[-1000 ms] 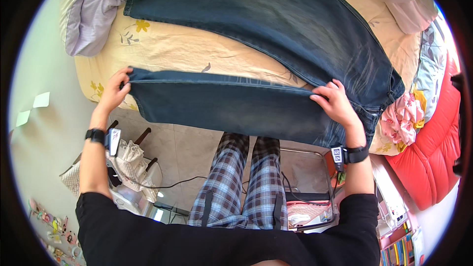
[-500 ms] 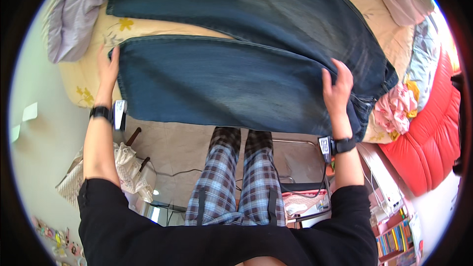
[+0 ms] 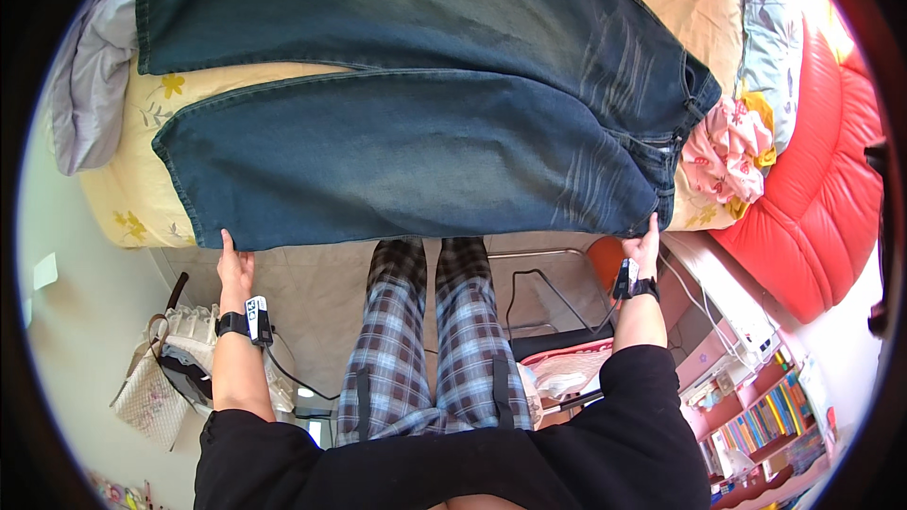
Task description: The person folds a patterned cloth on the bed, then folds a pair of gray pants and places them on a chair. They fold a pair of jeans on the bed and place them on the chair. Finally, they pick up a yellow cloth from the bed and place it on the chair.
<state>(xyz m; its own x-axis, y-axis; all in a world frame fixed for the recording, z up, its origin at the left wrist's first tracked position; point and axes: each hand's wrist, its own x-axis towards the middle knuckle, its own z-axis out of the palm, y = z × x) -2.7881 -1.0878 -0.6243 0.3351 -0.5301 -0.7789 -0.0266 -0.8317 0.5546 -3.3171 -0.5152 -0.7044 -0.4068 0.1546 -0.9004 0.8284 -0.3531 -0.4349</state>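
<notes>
A pair of wide-legged dark blue jeans [image 3: 397, 142] lies spread across the bed, legs toward the left and waistband toward the right. My left hand [image 3: 236, 269] holds the near edge of the closer leg by its hem corner, thumb on top. At the other end, my right hand [image 3: 643, 246] pinches the near edge beside the waistband, its fingers partly hidden beneath the denim. The near leg lies flat, its edge stretched between both hands along the front of the bed. Faded crease marks show near the hips.
The bed's yellow flowered sheet [image 3: 123, 194] shows around the jeans. A lilac quilt [image 3: 90, 104] lies at the left, and a crumpled pink cloth [image 3: 723, 151] sits by the waistband. A red padded seat [image 3: 812, 217] stands right. Below are a quilted bag [image 3: 151, 397] and a bookshelf [image 3: 761, 420].
Both hands have moved down from the upper face of the near leg to its front edge and taken hold there. The near leg's hem has shifted left and downward, and the waistband now shows fully.
</notes>
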